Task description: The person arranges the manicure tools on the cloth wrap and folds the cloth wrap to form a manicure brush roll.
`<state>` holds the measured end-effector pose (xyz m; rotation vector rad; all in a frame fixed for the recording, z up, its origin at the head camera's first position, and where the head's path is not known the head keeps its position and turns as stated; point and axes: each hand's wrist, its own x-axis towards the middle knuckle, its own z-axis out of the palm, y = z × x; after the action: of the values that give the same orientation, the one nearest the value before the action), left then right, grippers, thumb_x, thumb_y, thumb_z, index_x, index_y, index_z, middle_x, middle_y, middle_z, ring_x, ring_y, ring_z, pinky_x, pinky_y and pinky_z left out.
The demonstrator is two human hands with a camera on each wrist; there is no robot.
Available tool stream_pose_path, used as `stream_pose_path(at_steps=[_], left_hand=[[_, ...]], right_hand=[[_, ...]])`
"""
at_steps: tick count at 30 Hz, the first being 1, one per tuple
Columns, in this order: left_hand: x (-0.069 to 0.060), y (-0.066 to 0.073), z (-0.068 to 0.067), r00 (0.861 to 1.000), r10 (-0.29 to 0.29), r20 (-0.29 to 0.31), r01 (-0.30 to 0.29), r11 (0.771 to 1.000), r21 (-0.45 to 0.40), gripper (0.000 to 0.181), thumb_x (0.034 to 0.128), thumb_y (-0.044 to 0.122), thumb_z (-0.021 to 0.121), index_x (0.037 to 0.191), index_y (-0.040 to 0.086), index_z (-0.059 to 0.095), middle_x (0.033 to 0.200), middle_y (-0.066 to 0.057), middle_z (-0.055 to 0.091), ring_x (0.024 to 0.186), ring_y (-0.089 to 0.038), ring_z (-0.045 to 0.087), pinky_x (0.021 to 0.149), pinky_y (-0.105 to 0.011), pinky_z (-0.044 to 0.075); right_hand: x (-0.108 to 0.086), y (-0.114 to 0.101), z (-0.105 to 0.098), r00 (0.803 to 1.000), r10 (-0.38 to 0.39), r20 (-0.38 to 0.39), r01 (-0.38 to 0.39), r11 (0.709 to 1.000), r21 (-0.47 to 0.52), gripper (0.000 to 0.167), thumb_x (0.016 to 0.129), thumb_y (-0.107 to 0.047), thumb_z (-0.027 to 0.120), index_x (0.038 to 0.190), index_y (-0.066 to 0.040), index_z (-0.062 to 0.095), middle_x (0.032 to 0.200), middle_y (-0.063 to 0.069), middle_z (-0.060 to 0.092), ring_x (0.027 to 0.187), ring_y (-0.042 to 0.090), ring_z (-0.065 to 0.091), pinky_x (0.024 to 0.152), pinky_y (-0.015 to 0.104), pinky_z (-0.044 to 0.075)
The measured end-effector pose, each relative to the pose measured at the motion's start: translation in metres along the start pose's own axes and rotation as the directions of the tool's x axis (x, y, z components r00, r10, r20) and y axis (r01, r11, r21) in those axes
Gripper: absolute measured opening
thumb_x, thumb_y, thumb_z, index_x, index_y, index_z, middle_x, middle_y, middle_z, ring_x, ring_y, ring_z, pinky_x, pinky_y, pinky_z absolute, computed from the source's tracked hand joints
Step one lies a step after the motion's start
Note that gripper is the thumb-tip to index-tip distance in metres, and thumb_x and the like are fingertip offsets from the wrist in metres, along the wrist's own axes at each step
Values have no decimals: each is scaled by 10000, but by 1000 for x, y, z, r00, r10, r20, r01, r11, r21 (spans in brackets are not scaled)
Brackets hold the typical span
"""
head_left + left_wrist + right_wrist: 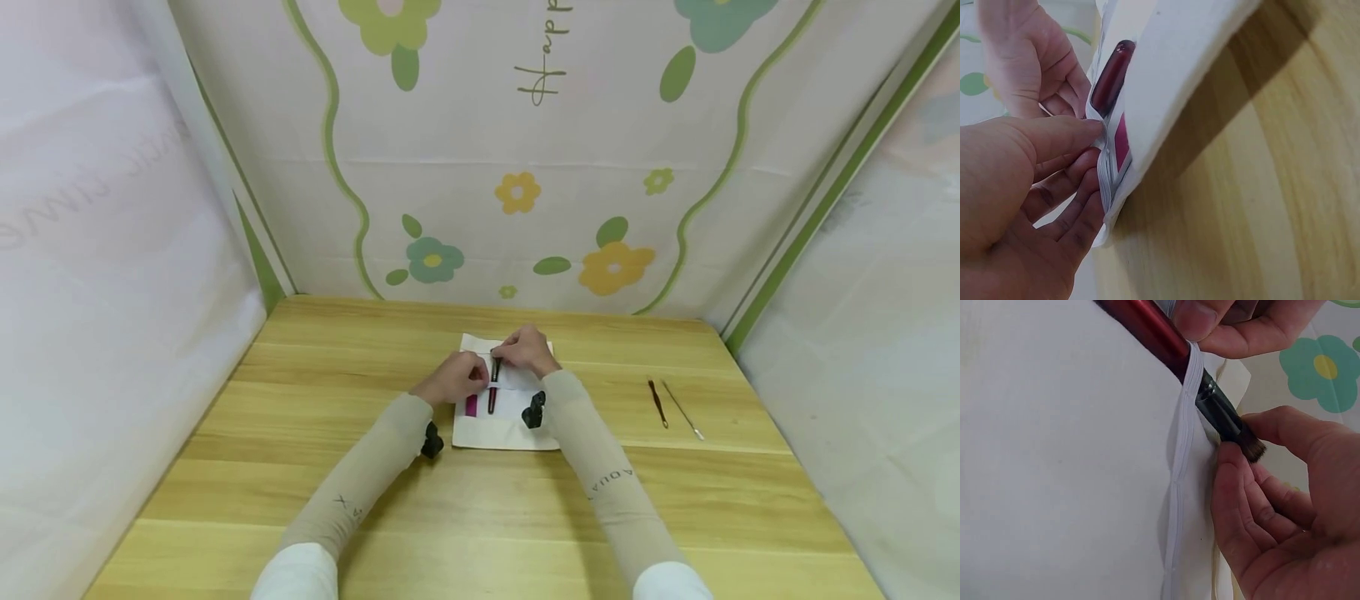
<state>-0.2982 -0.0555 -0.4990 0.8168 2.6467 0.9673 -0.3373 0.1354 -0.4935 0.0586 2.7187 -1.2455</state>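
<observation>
A person in beige sleeves (382,454) leans both hands close together over a white case (498,435) lying open on the wooden surface (300,417). The left hand (460,377) pinches a white elastic band (1179,459); the right hand (528,348) grips a red-handled brush (492,398) between thumb and fingers, near its bristles. The brush passes under the band, handle toward the person, bristles toward the flowered backdrop (450,192). A magenta piece (471,406) shows in the case beside it. Well apart to the right, as I look on, lie a slim dark tool (657,404) and a silver one (682,410).
</observation>
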Motion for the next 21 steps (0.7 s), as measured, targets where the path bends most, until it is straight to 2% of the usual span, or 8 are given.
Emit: stream_pose_path(at_steps=[7, 12, 21], left_hand=[[0, 1, -2, 1000, 15, -7, -15, 1000, 0, 117, 982, 26, 677, 889, 65, 736, 890, -44, 702, 770, -119, 585, 726, -224, 507], [-2, 3, -3, 1000, 25, -9, -25, 1000, 4, 101, 969, 12, 678, 904, 57, 740, 930, -60, 717, 800, -123, 597, 758, -245, 523], [-5, 8, -5, 1000, 20, -11, -20, 1000, -2, 88, 973, 3, 673, 928, 22, 746, 930, -80, 715, 790, -132, 594, 740, -255, 523]], right_hand=[[-6, 2, -1, 1000, -4, 19, 3, 999, 39, 191, 861, -292, 863, 901, -105, 857, 799, 25, 791, 712, 114, 661, 644, 223, 501], [-16, 0, -1, 997, -14, 70, 11, 998, 55, 186, 863, -270, 855, 911, -90, 852, 811, 41, 795, 701, 113, 665, 649, 226, 518], [-26, -3, -4, 987, 22, 156, -25, 999, 22, 175, 871, -260, 846, 911, -89, 849, 775, 25, 781, 663, 95, 686, 660, 222, 554]])
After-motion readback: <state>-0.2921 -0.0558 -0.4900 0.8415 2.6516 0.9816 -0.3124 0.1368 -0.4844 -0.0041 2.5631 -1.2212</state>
